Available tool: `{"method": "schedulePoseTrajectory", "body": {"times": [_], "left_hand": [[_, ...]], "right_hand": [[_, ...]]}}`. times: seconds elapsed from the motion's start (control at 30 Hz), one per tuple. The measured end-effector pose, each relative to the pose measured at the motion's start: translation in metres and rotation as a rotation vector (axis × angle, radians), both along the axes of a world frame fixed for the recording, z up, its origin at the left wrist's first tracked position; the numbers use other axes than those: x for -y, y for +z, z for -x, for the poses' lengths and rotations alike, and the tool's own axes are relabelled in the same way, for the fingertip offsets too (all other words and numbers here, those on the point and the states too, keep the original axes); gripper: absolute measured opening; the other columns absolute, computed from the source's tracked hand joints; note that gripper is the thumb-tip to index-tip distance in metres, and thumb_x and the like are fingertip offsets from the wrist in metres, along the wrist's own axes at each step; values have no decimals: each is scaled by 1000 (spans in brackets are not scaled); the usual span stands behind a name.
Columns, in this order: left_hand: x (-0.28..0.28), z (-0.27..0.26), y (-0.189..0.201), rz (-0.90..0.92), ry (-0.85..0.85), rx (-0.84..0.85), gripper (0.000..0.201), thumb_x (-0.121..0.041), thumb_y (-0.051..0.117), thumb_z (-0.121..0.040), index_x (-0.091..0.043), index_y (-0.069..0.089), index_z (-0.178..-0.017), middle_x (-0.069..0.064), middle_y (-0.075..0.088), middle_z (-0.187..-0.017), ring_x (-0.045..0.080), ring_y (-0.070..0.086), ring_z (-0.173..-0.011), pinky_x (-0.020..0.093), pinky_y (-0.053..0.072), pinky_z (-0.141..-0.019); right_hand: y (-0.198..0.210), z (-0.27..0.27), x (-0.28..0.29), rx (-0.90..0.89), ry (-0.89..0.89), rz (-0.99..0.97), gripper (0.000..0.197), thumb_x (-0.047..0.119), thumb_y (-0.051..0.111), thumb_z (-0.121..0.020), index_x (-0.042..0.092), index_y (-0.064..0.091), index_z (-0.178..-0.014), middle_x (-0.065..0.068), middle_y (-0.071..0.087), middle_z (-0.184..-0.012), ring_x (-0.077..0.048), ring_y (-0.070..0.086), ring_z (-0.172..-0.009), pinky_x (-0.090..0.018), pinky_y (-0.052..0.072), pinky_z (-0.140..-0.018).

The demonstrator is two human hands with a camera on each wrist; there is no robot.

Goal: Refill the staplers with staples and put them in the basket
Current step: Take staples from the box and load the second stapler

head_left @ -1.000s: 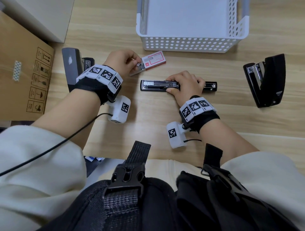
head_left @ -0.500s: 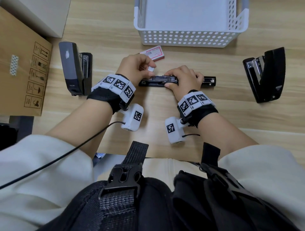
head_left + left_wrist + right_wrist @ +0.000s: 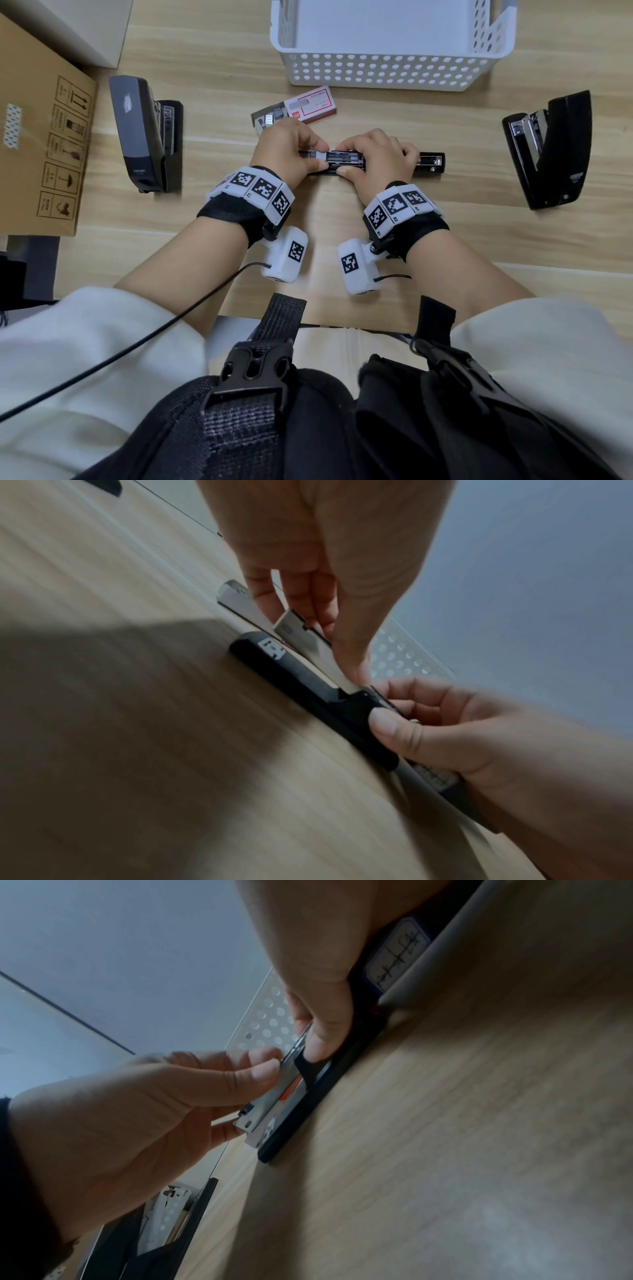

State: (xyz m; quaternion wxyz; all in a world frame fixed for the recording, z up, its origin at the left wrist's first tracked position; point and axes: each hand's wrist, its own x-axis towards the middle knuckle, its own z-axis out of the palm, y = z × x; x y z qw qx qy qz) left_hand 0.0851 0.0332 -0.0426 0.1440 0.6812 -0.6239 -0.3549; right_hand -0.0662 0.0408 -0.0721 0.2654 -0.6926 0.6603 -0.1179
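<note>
A long black stapler (image 3: 430,163) lies opened flat on the wooden table, its metal channel facing up. My right hand (image 3: 346,161) grips its middle, thumb on the near side (image 3: 387,723). My left hand (image 3: 320,159) pinches a short silvery staple strip (image 3: 321,156) at the channel's left end; the left and right wrist views show thumb and fingers closed on the metal there (image 3: 308,639) (image 3: 260,1118). Just behind my left hand lies the open staple box (image 3: 313,104). The white perforated basket (image 3: 376,73) stands at the back. Another stapler, grey (image 3: 137,130), stands left, and a black one (image 3: 551,150) right.
A cardboard box (image 3: 41,144) stands at the far left beside the grey stapler. The table's front edge runs just before my lap, under both wrists. Bare wood lies between the middle stapler and the right black stapler.
My left hand left the staple box and came right to the stapler's left end with a staple strip. My right hand kept its hold on the stapler.
</note>
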Motion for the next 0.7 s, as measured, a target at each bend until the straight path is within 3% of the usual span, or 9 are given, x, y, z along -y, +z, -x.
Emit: {"method": "schedulePoseTrajectory", "body": {"times": [0.17,0.37,0.53,0.7], "left_hand": [[0,0,-2,-15,57,-44,20,-16,73,-73,-15,70,-93,7,67,-102,14,57,-87,12,37,-74],[1,-1,-3,-24,53,-48,22,-16,74,-72,-16,71,-95,6,68,-102,11,56,-85,14,42,-75],[2,-5,-5,-22,31,-49,30,-14,76,-70,-14,70,-99,4,68,-99,8,56,-83,3,38,-66],[1,-7,-5,6,-37,-96,36,-8,78,-65,-16,69,-99,-2,59,-95,11,53,-89,21,43,-84]], "right_hand": [[0,0,0,-1,4,-6,26,34,65,-79,36,62,-105,9,55,-113,-13,45,-111,-27,10,-94],[1,0,1,-7,6,-5,27,35,65,-80,36,61,-106,9,55,-113,-13,46,-111,-31,12,-98],[0,-1,0,-6,-1,0,26,35,65,-79,36,62,-105,9,55,-111,-13,46,-111,-30,12,-96],[1,0,0,-7,5,-5,26,35,65,-80,36,61,-106,8,55,-112,-13,45,-111,-29,11,-95]]}}
